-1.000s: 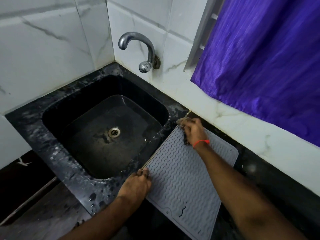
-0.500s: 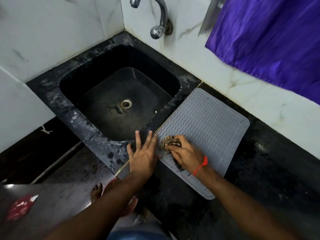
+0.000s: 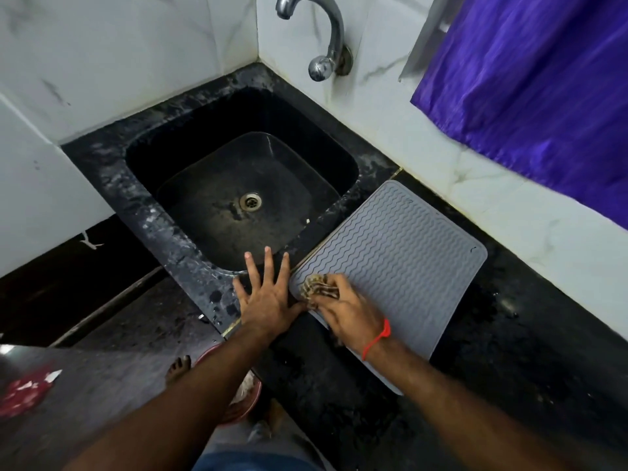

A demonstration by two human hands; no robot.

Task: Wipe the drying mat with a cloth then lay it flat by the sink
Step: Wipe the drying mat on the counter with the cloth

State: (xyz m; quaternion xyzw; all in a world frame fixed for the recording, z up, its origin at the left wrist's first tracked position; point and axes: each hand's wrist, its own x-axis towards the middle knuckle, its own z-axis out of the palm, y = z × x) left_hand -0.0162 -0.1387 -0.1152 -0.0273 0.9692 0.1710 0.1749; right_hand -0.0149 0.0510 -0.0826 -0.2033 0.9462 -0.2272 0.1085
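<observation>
A grey ribbed drying mat (image 3: pixel 397 253) lies flat on the black counter, just right of the black sink (image 3: pixel 244 195). My right hand (image 3: pixel 346 314) grips a small patterned cloth (image 3: pixel 316 287) and holds it against the mat's near left corner. My left hand (image 3: pixel 265 294) rests flat with spread fingers on the sink's front rim, its thumb side touching the mat's left edge.
A chrome tap (image 3: pixel 323 39) juts from the white tiled wall above the sink. A purple curtain (image 3: pixel 530 79) hangs at the upper right. The black counter (image 3: pixel 509 351) stretches right of the mat. A foot and a reddish bowl (image 3: pixel 238 396) show on the floor below.
My right hand has wiped the cloth from the mat's far corner down to its near left corner. My left hand let go of the mat's edge and spread flat beside it.
</observation>
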